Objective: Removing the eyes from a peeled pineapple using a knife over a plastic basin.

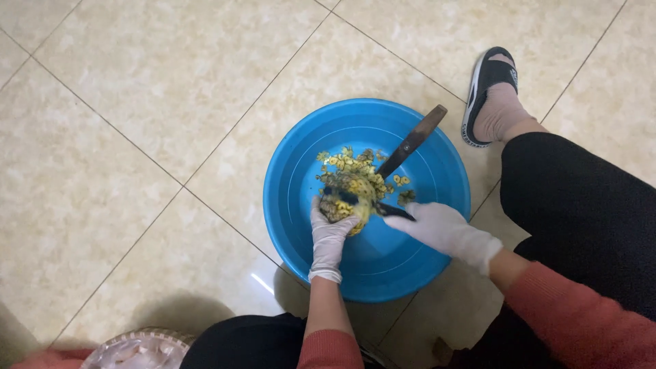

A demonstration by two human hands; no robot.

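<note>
Head view is filled by a blue basin (417, 266) set on a tiled floor (137, 137). A partly peeled pineapple (345, 195) is held inside the basin, toward its near-left wall, gripped from below by the gloved left hand (330, 236), whose fingers are wrapped closed around it. The gloved right hand (441, 229) is closed on a small dark tool (395, 212), its tip touching the fruit. A long dark knife (412, 141) is propped against the far rim. The fruit is judged firm yet wet and slippery, best gripped at its unpeeled base. Open room remains along the basin's right and near walls; a slippered foot (493, 96) stands just beyond the far-right rim.
</note>
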